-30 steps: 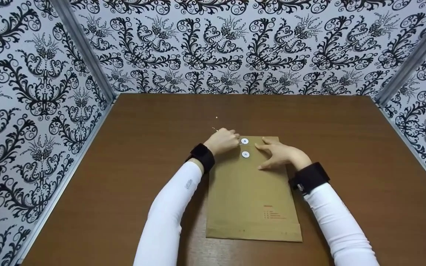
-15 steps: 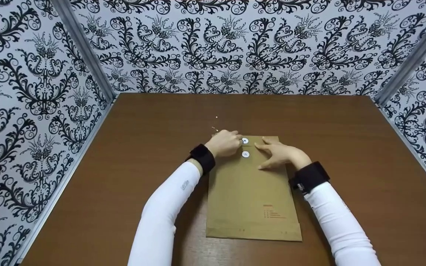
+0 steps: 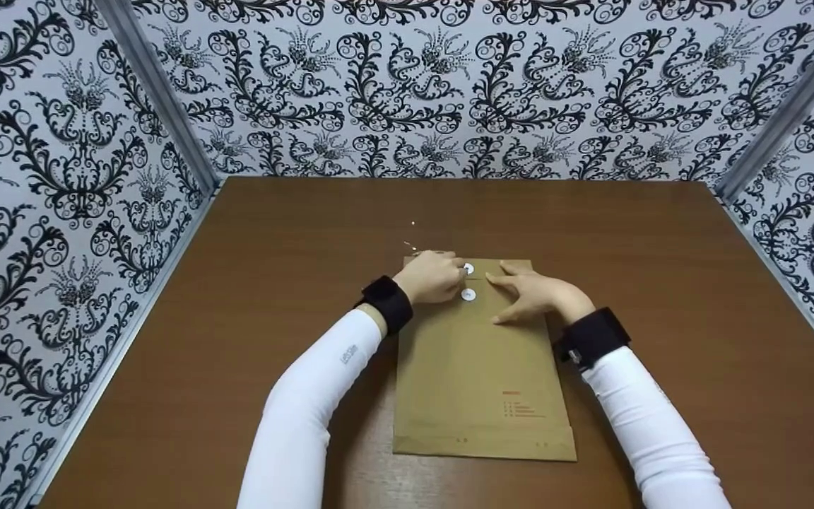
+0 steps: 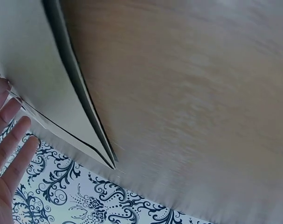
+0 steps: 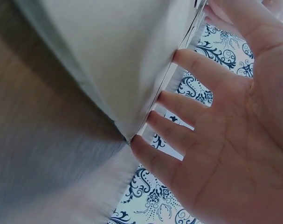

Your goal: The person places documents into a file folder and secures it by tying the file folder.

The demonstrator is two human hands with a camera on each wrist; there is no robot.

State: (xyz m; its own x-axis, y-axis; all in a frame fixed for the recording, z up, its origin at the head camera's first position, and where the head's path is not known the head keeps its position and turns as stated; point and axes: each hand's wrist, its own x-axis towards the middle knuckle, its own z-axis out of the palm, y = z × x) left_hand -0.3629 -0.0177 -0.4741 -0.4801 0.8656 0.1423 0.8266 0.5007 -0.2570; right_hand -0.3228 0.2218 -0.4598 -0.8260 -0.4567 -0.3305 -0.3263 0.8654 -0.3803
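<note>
A brown paper envelope (image 3: 478, 367) lies flat on the table, with red print near its lower right. Two white button discs sit at its top, an upper disc (image 3: 470, 268) and a lower disc (image 3: 468, 295). My left hand (image 3: 434, 277) is beside the upper disc and partly covers it. Its thumb and index finger pinch a thin pale string (image 4: 16, 97) in the left wrist view, while the other fingers stick out. My right hand (image 3: 538, 293) rests with spread fingers on the envelope's upper right; in the right wrist view its fingertips (image 5: 143, 144) press the paper.
The brown table (image 3: 273, 233) extends around the envelope on all sides. Walls with black-and-white scroll paper (image 3: 407, 85) enclose it at the back and sides, with grey corner strips (image 3: 167, 106). A thin light strand (image 3: 409, 246) shows just beyond the left hand.
My left hand has shifted slightly right and toward me, now covering part of the upper disc; its elbow has swung a little left. The right hand and the envelope have stayed put.
</note>
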